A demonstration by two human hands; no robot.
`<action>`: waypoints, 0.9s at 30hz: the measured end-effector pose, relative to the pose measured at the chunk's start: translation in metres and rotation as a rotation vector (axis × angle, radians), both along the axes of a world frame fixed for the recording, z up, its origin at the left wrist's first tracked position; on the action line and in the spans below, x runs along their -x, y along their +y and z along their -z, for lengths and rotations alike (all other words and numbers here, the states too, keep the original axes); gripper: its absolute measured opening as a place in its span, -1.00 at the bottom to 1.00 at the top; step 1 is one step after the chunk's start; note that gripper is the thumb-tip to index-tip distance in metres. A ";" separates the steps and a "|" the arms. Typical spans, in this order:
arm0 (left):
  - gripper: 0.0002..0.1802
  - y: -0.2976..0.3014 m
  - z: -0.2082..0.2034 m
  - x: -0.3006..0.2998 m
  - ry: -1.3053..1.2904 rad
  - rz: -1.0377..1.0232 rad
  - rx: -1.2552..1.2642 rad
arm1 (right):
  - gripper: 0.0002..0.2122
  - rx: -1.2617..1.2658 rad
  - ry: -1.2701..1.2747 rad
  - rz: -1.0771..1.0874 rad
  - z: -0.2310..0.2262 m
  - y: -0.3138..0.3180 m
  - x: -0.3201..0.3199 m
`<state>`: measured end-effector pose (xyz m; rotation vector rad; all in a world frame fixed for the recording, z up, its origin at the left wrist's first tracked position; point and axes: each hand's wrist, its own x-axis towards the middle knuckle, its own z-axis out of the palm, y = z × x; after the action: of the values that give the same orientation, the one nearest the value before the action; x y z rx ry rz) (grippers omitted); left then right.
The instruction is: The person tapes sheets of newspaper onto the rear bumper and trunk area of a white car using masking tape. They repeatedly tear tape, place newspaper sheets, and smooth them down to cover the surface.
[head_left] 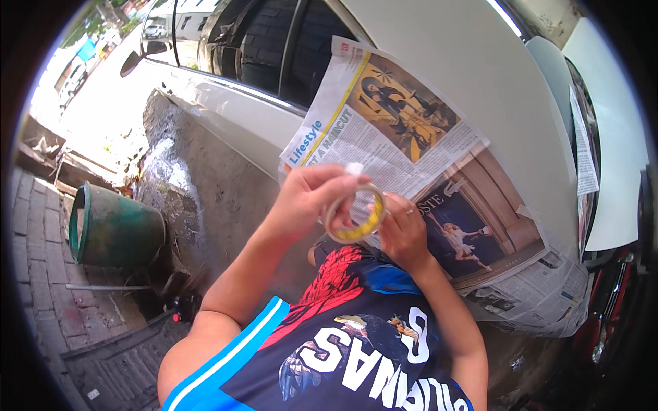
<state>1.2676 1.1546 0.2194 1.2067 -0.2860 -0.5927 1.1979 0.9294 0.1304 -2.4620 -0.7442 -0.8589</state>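
Observation:
A roll of masking tape, pale with a yellow inner core, is held up in front of my chest. My left hand is closed on its left side, and fingers show through the ring. A small white piece sticks out at the left fingertips. Close against the roll's right side is my right hand, its fingers bent and partly hidden by the roll; what they pinch cannot be made out. Behind both hands, newspaper sheets cover part of the pale car's side panel.
More newspaper wraps the car's lower right, and another strip hangs farther right. A green bucket lies tipped on the paving at left. Dark car windows and a side mirror are beyond.

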 end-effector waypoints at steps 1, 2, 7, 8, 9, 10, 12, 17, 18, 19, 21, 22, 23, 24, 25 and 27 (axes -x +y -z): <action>-0.68 0.019 0.004 -0.007 -0.040 -0.177 0.029 | -0.63 0.121 0.029 -0.031 0.007 0.012 -0.010; -0.67 0.038 0.006 -0.016 -0.083 -0.322 0.058 | -0.60 0.244 0.053 -0.056 0.013 0.022 -0.022; -0.59 0.101 0.034 -0.025 -0.169 -0.799 -0.009 | -0.52 0.532 0.086 -0.030 0.020 0.035 -0.056; -0.57 0.105 0.043 -0.022 -0.165 -0.842 -0.088 | -0.51 0.564 0.069 -0.013 0.020 0.036 -0.057; -0.54 0.108 0.052 -0.018 -0.181 -0.873 -0.155 | -0.51 0.601 0.052 0.013 0.020 0.038 -0.055; -0.51 0.110 0.061 -0.016 -0.151 -0.873 -0.216 | -0.51 0.568 0.080 0.010 0.020 0.040 -0.053; -0.53 0.108 0.079 -0.013 -0.126 -0.858 -0.267 | -0.51 0.498 0.120 0.026 0.023 0.047 -0.050; -0.56 0.093 0.106 -0.014 -0.334 -0.730 -0.576 | -0.56 0.465 0.073 0.111 0.027 0.065 -0.062; -0.56 0.090 0.107 -0.014 -0.466 -0.692 -0.658 | -0.57 0.423 0.078 0.116 0.026 0.069 -0.067; -0.57 0.086 0.107 -0.014 -0.582 -0.685 -0.699 | -0.59 0.346 0.115 0.110 0.024 0.073 -0.073; -0.58 0.078 0.103 -0.013 -0.799 -0.670 -0.784 | -0.62 0.190 0.191 0.108 0.019 0.084 -0.085; -0.58 0.075 0.099 -0.011 -0.821 -0.651 -0.776 | -0.64 0.080 0.201 0.104 0.016 0.090 -0.090; -0.58 0.073 0.094 -0.009 -0.777 -0.623 -0.811 | -0.67 -0.032 0.216 0.111 0.013 0.097 -0.093; -0.57 0.069 0.087 -0.009 -0.784 -0.605 -0.809 | -0.69 -0.134 0.223 0.119 0.010 0.100 -0.099; -0.57 0.065 0.080 -0.011 -0.798 -0.586 -0.801 | -0.71 -0.304 0.259 0.062 0.007 0.101 -0.104; -0.61 0.057 0.064 -0.013 -0.813 -0.614 -0.679 | -0.75 -0.625 0.346 -0.068 0.003 0.099 -0.110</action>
<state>1.2804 1.2114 0.1555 2.0573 -0.3787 0.4122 1.3083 1.0281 0.1278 -1.9335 -0.3578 -0.5126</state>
